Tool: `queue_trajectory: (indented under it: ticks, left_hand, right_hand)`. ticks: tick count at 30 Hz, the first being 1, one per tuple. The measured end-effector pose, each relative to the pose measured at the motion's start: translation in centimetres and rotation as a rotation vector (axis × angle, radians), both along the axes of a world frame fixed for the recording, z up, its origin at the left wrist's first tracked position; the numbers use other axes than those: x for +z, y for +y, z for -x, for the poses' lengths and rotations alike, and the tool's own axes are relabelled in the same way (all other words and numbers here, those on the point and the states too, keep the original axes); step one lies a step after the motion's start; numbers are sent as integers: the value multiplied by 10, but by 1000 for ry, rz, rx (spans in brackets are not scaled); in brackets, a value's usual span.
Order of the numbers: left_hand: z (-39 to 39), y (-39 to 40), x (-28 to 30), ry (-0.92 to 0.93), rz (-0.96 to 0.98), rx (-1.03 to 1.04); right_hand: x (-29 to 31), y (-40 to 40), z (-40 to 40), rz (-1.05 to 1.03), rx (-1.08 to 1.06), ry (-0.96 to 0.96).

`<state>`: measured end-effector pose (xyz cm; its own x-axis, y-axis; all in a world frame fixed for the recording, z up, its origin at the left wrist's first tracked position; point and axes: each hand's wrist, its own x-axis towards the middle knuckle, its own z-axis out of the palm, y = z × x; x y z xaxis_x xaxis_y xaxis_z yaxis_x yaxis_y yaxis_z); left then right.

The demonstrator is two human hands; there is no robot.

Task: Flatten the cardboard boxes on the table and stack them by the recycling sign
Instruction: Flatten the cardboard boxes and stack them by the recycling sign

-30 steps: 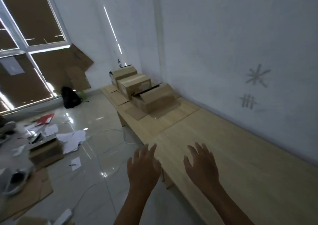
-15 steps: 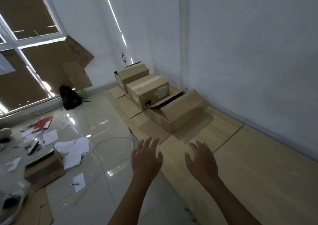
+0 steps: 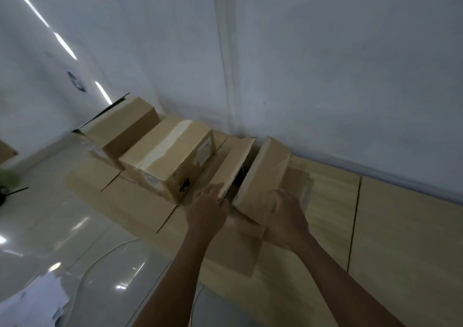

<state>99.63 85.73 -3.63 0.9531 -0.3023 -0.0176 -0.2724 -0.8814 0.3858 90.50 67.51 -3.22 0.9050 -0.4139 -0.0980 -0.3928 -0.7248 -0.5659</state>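
Nearest box sits on the bench, long axis running from the hands toward the wall, top flaps parted. Left hand pinches the left flap's near corner; right hand curls around the box's near right end. Taped box touches it on the left; recycling sign lies farther left on the wall.

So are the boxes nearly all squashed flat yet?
Not yet. No box looks flat. The left hand grips a top flap of the nearest box, the right hand is on its front. The taped box and far box wait, then stacking by the recycling sign.
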Motion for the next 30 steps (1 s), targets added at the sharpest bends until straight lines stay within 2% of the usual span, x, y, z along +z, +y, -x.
queue_trajectory:
  ticks: [6,10,12,14,16,19,21,25,30]
  left_hand:
    - [-97,-33,-21,64,83,-144]
    - [-141,-51,-43,106,74,-172]
    - [-158,-57,-61,295,60,-140]
    - [-163,-57,-75,491,72,-102]
    - [-162,-56,-83,561,89,-97]
    - [-160,-58,-85,563,143,-81]
    - [-160,-62,-87,529,99,-94]
    - [-156,-66,-85,477,26,-116]
    - [-171,-61,-65,582,250,-201]
  right_hand:
    - [-20,-3,-93,-145,-177,-30]
    - [-39,0,-135,-211,-246,200]
    - [-51,5,-148,-200,-285,272]
    - [-62,9,-155,-144,-321,263]
    - [-71,11,-158,-114,-350,263]
    - [-78,13,-153,-95,-357,249]
    - [-77,9,-149,-98,-348,209]
    - [-64,-2,-135,-258,-311,145]
    - [-42,-14,-119,-372,-361,14]
